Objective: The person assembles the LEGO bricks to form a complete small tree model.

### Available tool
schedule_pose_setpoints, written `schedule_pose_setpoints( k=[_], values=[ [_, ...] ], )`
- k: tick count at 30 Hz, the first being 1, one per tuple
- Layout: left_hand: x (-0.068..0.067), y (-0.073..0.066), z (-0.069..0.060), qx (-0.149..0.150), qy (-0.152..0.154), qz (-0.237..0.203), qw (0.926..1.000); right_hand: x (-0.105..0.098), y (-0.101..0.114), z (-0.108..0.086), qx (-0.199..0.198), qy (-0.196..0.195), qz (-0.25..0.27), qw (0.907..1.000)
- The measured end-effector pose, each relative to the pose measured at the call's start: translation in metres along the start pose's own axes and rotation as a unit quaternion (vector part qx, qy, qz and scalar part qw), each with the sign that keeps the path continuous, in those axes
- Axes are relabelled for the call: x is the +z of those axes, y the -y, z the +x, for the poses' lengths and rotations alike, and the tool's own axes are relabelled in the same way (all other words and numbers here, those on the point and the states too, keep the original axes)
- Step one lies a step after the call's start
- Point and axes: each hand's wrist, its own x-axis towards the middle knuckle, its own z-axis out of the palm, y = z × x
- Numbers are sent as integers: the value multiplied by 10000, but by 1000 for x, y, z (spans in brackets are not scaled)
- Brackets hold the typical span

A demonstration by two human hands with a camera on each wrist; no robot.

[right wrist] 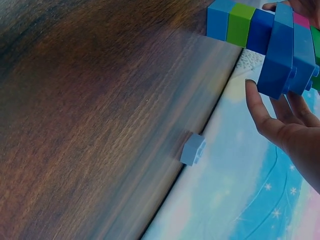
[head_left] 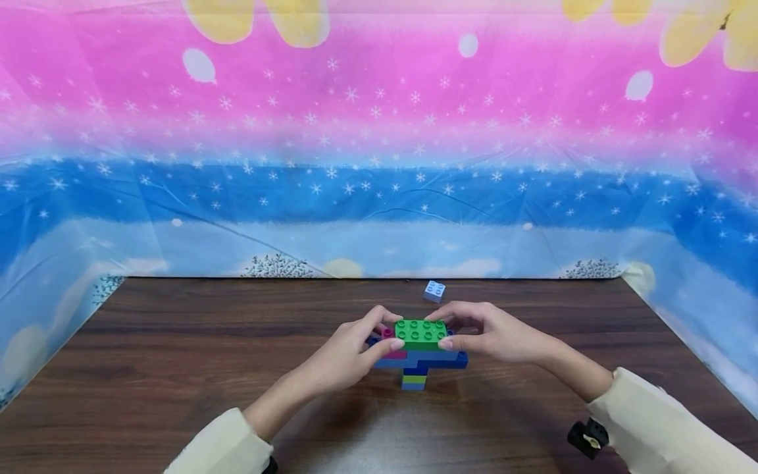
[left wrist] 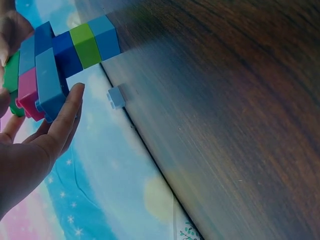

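Note:
A green brick (head_left: pixel 420 334) with two rows of studs lies on top of a stacked brick structure. At its left end, my left hand (head_left: pixel 346 349) pinches it between thumb and fingers. My right hand (head_left: pixel 503 334) pinches the right end the same way. Beneath are a pink brick (left wrist: pixel 31 95), a blue brick (left wrist: pixel 50 82) and a dark blue brick (head_left: pixel 457 360). The narrow column below has a dark blue brick (right wrist: pixel 260 31), a lime brick (right wrist: pixel 240 25) and a light blue brick (right wrist: pixel 218 20) at the bottom, standing on the table.
A loose pale blue brick (head_left: pixel 434 291) lies near the far edge of the dark wooden table (head_left: pixel 207 329), beyond the right hand. Behind the table hangs a pink and blue patterned cloth (head_left: pixel 379 191), which also runs along both sides.

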Motion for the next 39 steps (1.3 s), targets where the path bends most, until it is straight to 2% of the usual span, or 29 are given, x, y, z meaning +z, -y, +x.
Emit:
schedule_pose_setpoints(
  k=[12, 17, 25, 31, 39],
  values=[
    [-1, 1, 0, -140, 108, -136, 9998, -5, 5, -1, 254, 62, -126, 9996],
    [-1, 0, 0, -125, 91, -119, 9998, -14, -2, 1, 147, -228, -324, 9991],
    [-1, 0, 1, -158, 82, -53, 9998, -34, -29, 10, 442, -683, -858, 9930],
    [-2, 0, 0, -151, 81, -14, 9999, -39, -52, 18, 734, -683, -1136, 9885],
    [-2, 1, 1, -146, 123, 4, 9998, -36, -84, 32, 1121, -729, -1591, 9782]
  ],
)
